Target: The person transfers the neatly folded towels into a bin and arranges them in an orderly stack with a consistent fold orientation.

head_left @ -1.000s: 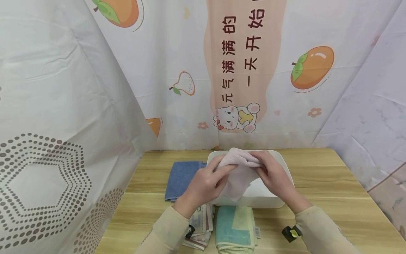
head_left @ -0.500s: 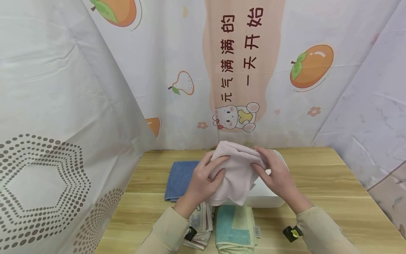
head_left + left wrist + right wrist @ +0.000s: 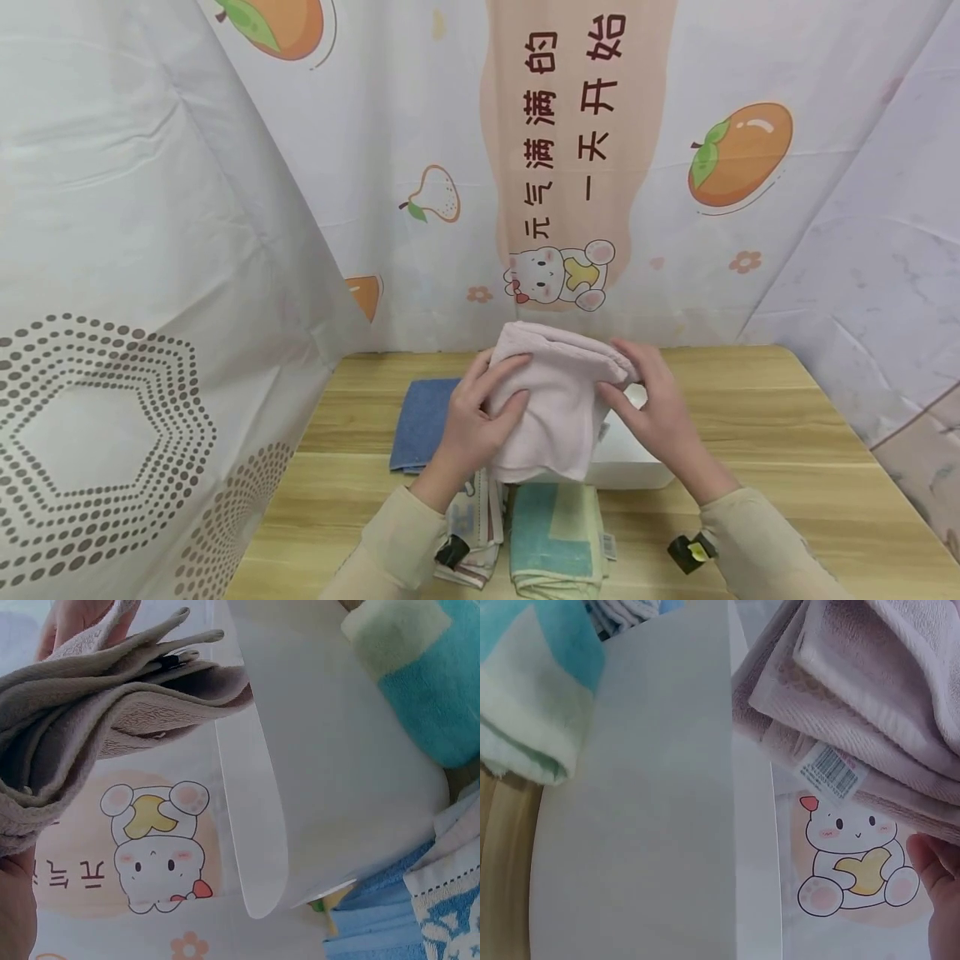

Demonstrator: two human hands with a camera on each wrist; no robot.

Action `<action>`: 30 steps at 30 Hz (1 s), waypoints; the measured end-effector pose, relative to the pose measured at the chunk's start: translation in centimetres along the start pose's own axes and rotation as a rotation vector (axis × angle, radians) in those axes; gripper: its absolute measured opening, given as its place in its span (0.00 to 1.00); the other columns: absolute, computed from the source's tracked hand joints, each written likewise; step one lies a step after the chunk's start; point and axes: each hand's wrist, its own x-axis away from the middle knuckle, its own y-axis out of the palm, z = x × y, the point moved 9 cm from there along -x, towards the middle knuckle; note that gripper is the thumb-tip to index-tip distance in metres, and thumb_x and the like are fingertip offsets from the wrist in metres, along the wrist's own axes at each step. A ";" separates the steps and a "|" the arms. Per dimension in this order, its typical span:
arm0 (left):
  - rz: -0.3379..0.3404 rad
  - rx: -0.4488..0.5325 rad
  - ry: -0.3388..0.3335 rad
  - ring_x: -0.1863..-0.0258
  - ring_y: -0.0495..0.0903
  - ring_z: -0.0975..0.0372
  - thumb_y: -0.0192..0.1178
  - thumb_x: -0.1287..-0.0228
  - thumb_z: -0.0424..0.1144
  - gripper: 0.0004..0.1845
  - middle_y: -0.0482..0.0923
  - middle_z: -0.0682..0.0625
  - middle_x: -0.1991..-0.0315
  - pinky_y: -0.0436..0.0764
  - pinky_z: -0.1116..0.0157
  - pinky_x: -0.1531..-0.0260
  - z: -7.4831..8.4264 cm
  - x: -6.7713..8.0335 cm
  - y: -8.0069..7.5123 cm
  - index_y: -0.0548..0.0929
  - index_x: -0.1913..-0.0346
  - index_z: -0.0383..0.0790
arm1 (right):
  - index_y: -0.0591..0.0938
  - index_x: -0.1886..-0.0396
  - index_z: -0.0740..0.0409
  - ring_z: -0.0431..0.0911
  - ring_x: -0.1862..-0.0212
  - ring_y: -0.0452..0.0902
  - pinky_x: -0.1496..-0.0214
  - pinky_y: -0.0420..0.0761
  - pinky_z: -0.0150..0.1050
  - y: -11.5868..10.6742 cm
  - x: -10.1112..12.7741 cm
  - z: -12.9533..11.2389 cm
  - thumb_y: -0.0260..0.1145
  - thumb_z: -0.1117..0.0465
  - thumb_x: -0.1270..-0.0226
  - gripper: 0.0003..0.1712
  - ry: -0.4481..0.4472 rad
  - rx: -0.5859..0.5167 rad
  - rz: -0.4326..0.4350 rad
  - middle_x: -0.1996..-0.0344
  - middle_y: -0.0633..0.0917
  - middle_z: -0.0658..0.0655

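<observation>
1. Hanging in folds between two hands, a pale pink towel is held up above the table, and much of the white bin is hidden behind it in the head view; its upper edge is doubled into layers, and its lower edge is left loose.
2. The towel's left side is gripped by the left hand; the thumb and the visible fingers are laid part-bent over the near face, spread a little apart; how the remaining fingers lie cannot be told.
3. The upper right corner is pinched by the right hand; the thumb is set on the near side, and the folded cloth is caught between it and the fingers.
4. A barcode label is shown among the towel's layers in the right wrist view.
5. A blue towel is laid folded at the bin's left; a striped towel is placed nearer the person, partly covered by the left arm; a teal and pale yellow towel is set folded just in front of the bin.
6. The curtain behind is printed with orange fruits, lettering and a white cartoon animal.
</observation>
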 end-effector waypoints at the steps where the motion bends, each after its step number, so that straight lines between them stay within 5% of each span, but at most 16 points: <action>1: 0.004 0.011 -0.019 0.50 0.81 0.53 0.67 0.36 0.26 0.21 0.77 0.42 0.39 0.83 0.61 0.53 -0.1 0.0 0.0 0.83 0.40 0.39 | 0.73 0.31 0.66 0.40 0.49 0.74 0.48 0.74 0.21 0.0 0.0 0.1 0.75 0.74 0.44 0.39 0.027 -0.023 -0.002 0.46 0.78 0.64; 5: 0.026 0.062 -0.075 0.52 0.81 0.54 0.66 0.36 0.26 0.21 0.76 0.43 0.38 0.83 0.62 0.56 -0.5 0.0 -0.1 0.83 0.39 0.39 | 0.67 0.25 0.63 0.34 0.53 0.75 0.51 0.76 0.19 0.0 0.0 0.4 0.71 0.79 0.42 0.44 0.169 -0.154 -0.017 0.44 0.75 0.62; 10: 0.059 0.129 -0.146 0.50 0.79 0.55 0.66 0.35 0.26 0.22 0.75 0.45 0.36 0.81 0.64 0.53 -0.9 0.1 -0.3 0.82 0.38 0.39 | 0.53 0.17 0.49 0.36 0.55 0.80 0.51 0.79 0.23 0.4 0.7 1.3 0.67 0.76 0.34 0.52 0.291 -0.271 -0.084 0.41 0.75 0.61; 14: 0.079 0.171 -0.213 0.50 0.79 0.56 0.66 0.33 0.27 0.23 0.74 0.48 0.35 0.82 0.64 0.53 -1.3 0.1 -0.5 0.81 0.36 0.42 | 0.44 0.16 0.47 0.37 0.52 0.81 0.49 0.79 0.25 1.2 1.3 0.8 0.65 0.79 0.34 0.57 0.224 -0.343 -0.144 0.37 0.72 0.62; 21: 0.101 0.233 -0.288 0.48 0.78 0.56 0.64 0.32 0.27 0.24 0.73 0.50 0.33 0.81 0.64 0.52 -1.9 0.4 -0.7 0.80 0.35 0.43 | 0.51 0.22 0.60 0.38 0.51 0.81 0.48 0.77 0.27 1.9 1.8 -0.4 0.65 0.86 0.44 0.55 0.037 -0.390 -0.167 0.30 0.68 0.48; 30: 0.123 0.272 -0.335 0.48 0.78 0.56 0.64 0.31 0.30 0.23 0.74 0.52 0.34 0.81 0.66 0.52 -2.4 0.6 -0.8 0.80 0.34 0.45 | 0.55 0.21 0.57 0.41 0.50 0.75 0.50 0.71 0.29 3.4 3.0 -0.4 0.68 0.78 0.38 0.50 0.069 -0.382 -0.313 0.42 0.69 0.54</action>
